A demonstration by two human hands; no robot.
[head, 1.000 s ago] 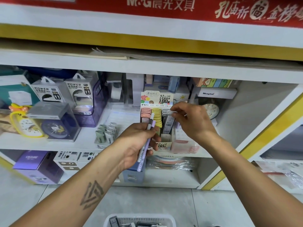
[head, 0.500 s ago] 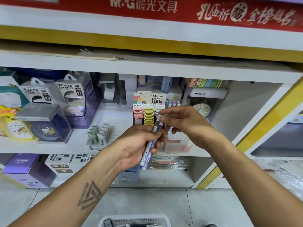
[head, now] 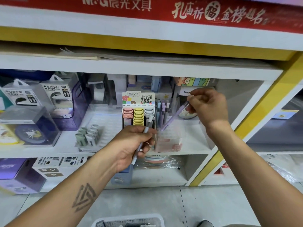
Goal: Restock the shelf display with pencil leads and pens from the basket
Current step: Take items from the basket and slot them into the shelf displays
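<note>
My right hand [head: 207,107] pinches the top of a lilac pen [head: 173,118], which slants down into a clear pen holder [head: 170,136] on the shelf; several pens [head: 161,110] stand upright in it. My left hand [head: 131,145] grips a pale blue-white pen [head: 142,141] in front of the pencil lead display box [head: 138,112], which holds rows of pink, yellow and grey lead cases. The white basket [head: 129,221] sits on the floor at the bottom edge, with dark items inside.
Power bank boxes [head: 55,94], a boxed clock [head: 29,126] and small grey-green items [head: 89,136] on a clear tray fill the shelf to the left. A yellow-edged white divider [head: 242,128] bounds the shelf on the right. Boxes sit on the lower shelf [head: 24,172].
My right hand took the lilac pen from my left hand and carried it right and up, tip now in the clear holder. My left hand keeps one pen.
</note>
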